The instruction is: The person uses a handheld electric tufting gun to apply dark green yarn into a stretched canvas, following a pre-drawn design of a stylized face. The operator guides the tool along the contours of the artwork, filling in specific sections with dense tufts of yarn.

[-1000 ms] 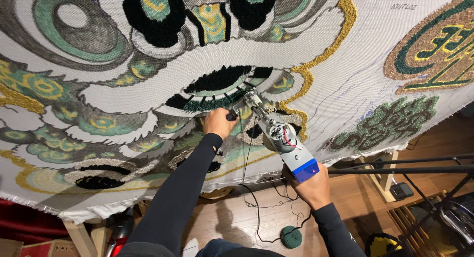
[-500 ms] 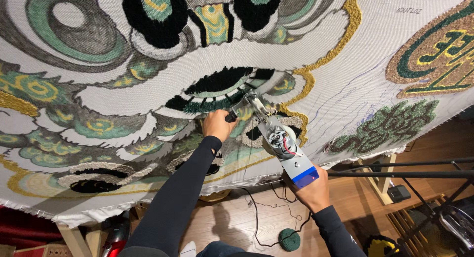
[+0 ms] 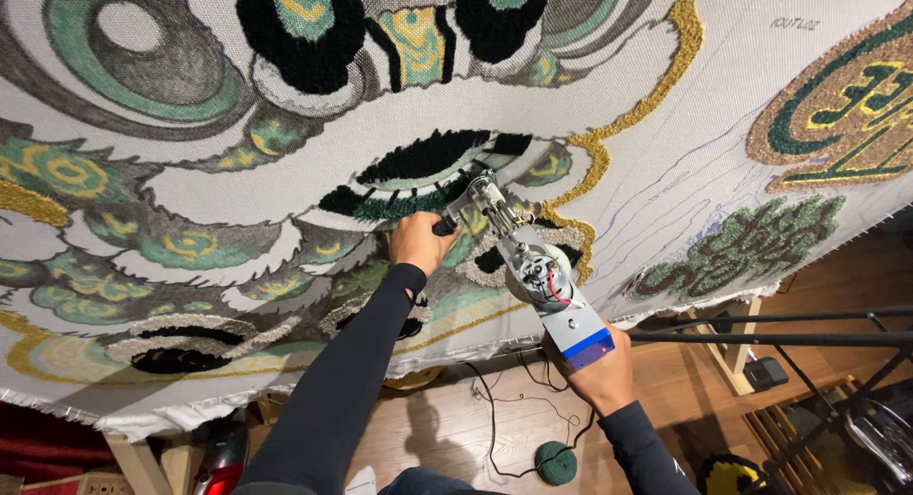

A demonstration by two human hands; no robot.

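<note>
Stretched cloth (image 3: 666, 172) is filling the view; left hand (image 3: 418, 243) and right hand (image 3: 599, 376) are both gripping the tufting gun (image 3: 533, 267) pressed against it.

Rough woven cloth (image 3: 666, 162), shiny metal tufting gun (image 3: 533, 262)

the way forward is closed off by the stretched tufting cloth (image 3: 666, 162). below the cloth, open floor (image 3: 456, 428) is seen, crossed by a black cable (image 3: 495, 409) and a green yarn ball (image 3: 554, 462). right of the cloth, passage is barred by dark metal rods (image 3: 780, 338).
</note>
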